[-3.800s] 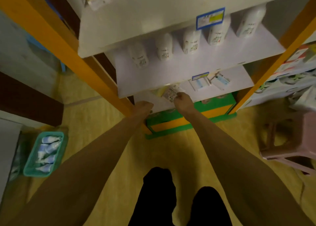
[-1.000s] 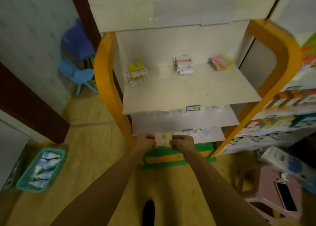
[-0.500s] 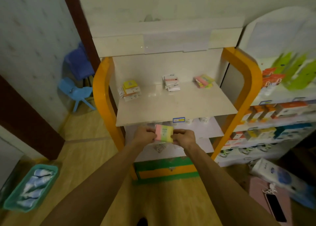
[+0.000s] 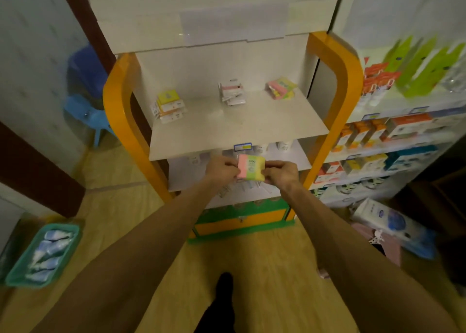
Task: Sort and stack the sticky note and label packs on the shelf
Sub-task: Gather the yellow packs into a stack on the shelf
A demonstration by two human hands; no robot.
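At frame centre, just below the front edge of the top shelf, both hands hold one sticky note pack between them. Pack is striped pink, green and yellow, with a printed label on its face; held roughly level, in the air, touching no shelf. Left hand grips the pink end, fingers curled and clamped on that edge. Right hand grips the yellow end, fingers pinched around it likewise.

Top shelf, white board between two orange uprights, carries three small piles, well apart from one another. At 10 o'clock from the held pack: a yellow-topped stack of label packs, somewhat fanned. At 12 o'clock: a white and pink stack, loosely piled. At 1 o'clock: a pink and yellow pile of sticky notes, near the right upright.

Lower shelves behind the hands hold small white items, blurred. Green and orange base at the foot of the unit.

At 8 o'clock on the floor: a teal basket with pale blue tubes. At 3 o'clock: a neighbouring rack of orange, blue and green boxes. At 10 o'clock, far: a blue chair.
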